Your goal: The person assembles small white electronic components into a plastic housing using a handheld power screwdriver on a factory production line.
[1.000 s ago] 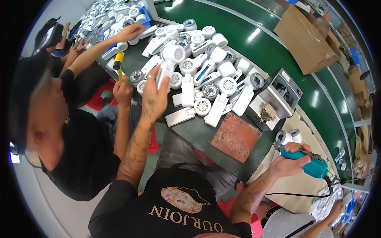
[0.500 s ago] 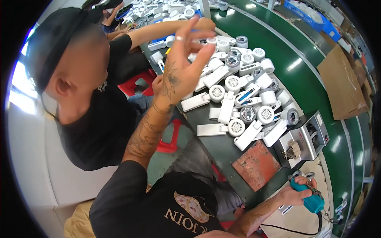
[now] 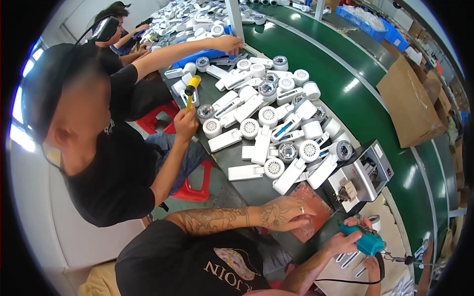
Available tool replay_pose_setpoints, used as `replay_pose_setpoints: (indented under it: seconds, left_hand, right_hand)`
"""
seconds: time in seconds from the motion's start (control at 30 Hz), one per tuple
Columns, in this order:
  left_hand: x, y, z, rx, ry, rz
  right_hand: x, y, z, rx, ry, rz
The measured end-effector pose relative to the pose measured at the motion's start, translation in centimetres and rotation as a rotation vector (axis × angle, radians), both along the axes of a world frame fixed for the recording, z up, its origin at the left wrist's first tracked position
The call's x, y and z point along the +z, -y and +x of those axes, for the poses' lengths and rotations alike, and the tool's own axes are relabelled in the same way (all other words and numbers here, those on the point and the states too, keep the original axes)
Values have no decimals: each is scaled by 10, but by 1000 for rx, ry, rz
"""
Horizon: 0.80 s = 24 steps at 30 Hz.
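Observation:
Low over a worn reddish plate point(image 3: 315, 197), my tattooed left hand point(image 3: 289, 213) reaches out with its fingers stretched, a ring on one; nothing shows in it. My right hand point(image 3: 348, 240) is wrapped round a teal electric screwdriver point(image 3: 369, 241) with a black cord and a hook-like wire at one end. The screwdriver's tip is hidden. Just behind it lies a round grey-and-white part point(image 3: 375, 221). Beyond my left hand, many white handheld fans point(image 3: 268, 116) lie heaped on the dark bench, some with round heads uncovered.
A grey metal device point(image 3: 358, 180) stands right of the plate. Along the far right runs a green conveyor point(image 3: 360, 108) with a cardboard box point(image 3: 412, 106). At left, a co-worker holds a yellow mallet point(image 3: 192, 86). Another person's hand point(image 3: 374, 269) is near slotted white parts at lower right.
My left hand has come down from its raised place over the fans to the reddish plate. My right hand has shifted slightly left with the screwdriver. The co-worker's mallet has come into sight.

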State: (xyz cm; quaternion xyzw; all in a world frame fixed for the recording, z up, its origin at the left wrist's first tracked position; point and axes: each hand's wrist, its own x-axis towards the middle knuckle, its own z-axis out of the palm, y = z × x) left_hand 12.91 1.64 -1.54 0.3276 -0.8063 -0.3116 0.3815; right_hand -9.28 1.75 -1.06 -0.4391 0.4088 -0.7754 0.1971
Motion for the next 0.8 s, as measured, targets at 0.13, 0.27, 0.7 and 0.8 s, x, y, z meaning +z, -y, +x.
replay_pose_setpoints:
  seconds: [0.13, 0.27, 0.7, 0.8]
  left_hand:
    - [0, -4, -16, -24, 38, -105]
    - [15, 6, -6, 28, 116, -126]
    - [28, 8, -159, -193, 260, -154]
    - [24, 9, -190, -145, 551, -51]
  right_hand:
    - [0, -18, -4, -168, -44, 83]
    - [14, -8, 20, -142, -40, 325]
    - [33, -158, 22, -227, -5, 386]
    - [40, -170, 23, -214, -13, 431]
